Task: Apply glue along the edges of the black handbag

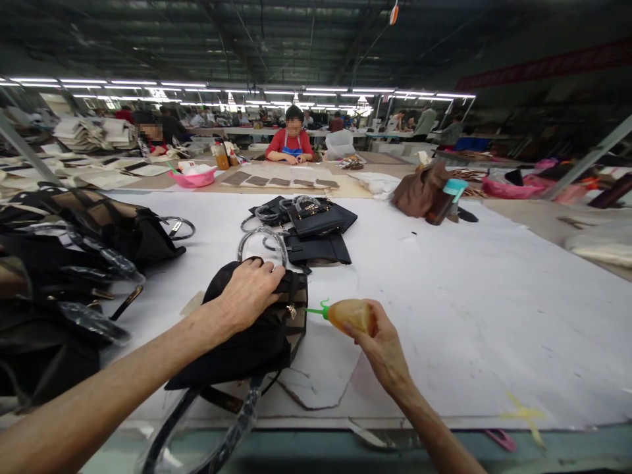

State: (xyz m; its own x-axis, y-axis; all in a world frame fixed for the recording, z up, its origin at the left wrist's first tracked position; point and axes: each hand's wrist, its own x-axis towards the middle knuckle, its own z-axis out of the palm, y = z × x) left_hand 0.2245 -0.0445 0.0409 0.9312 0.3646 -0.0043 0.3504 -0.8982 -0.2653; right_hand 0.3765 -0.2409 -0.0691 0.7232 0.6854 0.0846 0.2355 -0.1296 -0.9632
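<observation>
A black handbag [247,342] lies on the white paper-covered table [469,296] in front of me. My left hand [249,293] presses on its top edge, fingers curled over the rim near a small metal clasp. My right hand [380,345] grips a small amber squeeze bottle [350,315] with a green nozzle. The nozzle points left at the bag's side, close to the clasp.
A heap of black bags [74,263] with plastic-wrapped handles fills the left. Two more black bags [316,230] lie farther back. A brown bag and a bottle with a teal cap [442,197] stand at the back right. People sit at the far tables.
</observation>
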